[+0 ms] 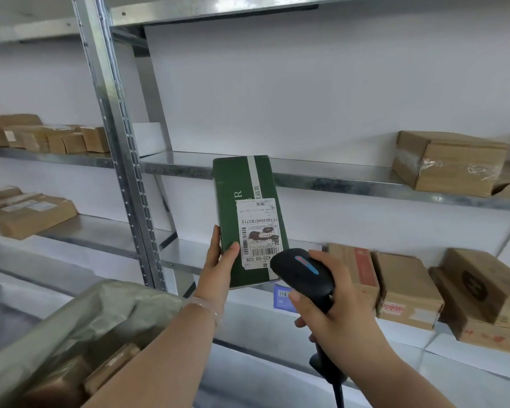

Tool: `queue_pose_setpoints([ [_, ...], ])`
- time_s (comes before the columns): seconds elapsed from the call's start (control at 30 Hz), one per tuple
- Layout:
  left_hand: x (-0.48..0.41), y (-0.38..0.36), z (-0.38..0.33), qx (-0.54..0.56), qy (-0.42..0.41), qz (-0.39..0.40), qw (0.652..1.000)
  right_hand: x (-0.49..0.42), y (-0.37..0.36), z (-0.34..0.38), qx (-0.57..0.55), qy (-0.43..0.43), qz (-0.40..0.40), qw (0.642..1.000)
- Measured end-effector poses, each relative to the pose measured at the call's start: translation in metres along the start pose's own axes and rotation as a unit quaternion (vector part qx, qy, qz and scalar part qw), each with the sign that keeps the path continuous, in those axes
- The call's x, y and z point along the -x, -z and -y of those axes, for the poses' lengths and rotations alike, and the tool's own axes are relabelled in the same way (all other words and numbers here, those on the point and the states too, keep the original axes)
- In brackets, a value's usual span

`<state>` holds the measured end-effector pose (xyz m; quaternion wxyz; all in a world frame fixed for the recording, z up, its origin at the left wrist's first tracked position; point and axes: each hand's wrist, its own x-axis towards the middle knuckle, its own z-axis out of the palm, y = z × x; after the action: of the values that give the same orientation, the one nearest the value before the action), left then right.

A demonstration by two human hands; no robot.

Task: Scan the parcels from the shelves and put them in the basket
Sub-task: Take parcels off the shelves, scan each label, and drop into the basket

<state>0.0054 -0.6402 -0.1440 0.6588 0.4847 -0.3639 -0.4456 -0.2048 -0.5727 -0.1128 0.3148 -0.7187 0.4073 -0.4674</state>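
Our left grip point(218, 266) clamps the green parcel point(236, 178) upright. Our right grip point(336, 307), clamped on the scanner point(302, 267), sits just below-right of its label point(259, 231).

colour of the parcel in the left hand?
Dark green box with a pale stripe and white label; head view.

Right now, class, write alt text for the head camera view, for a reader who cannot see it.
A left hand holds a tall green cardboard box upright, white shipping label facing the camera, while the right hand aims a black handheld barcode scanner at it. Brown cardboard parcels sit on metal shelves behind.
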Motion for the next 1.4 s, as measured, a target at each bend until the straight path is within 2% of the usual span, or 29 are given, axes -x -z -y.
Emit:
queue_pose_setpoints([
  [0.5,0.009,-0.06,0.014,0.016,-0.037,-0.07,0.997,-0.018,0.075,-0.006,0.014,-0.017,0.072,0.997],
  [0.87,0.021,-0.079,0.033,0.029,-0.019,-0.129,0.991,-0.028,0.097,-0.028,-0.013,-0.02,0.116,0.993],
  [1.03,0.034,-0.05,0.044,0.038,-0.009,-0.172,0.984,-0.045,0.064,-0.051,-0.015,0.0,0.129,0.992],
  [1.2,0.055,0.011,0.046,0.039,0.03,-0.221,0.974,-0.057,0.002,-0.062,-0.032,0.013,0.161,0.986],
  [1.4,0.068,0.09,0.045,0.078,0.063,-0.294,0.951,-0.064,-0.092,-0.061,-0.047,0.018,0.269,0.962],
])
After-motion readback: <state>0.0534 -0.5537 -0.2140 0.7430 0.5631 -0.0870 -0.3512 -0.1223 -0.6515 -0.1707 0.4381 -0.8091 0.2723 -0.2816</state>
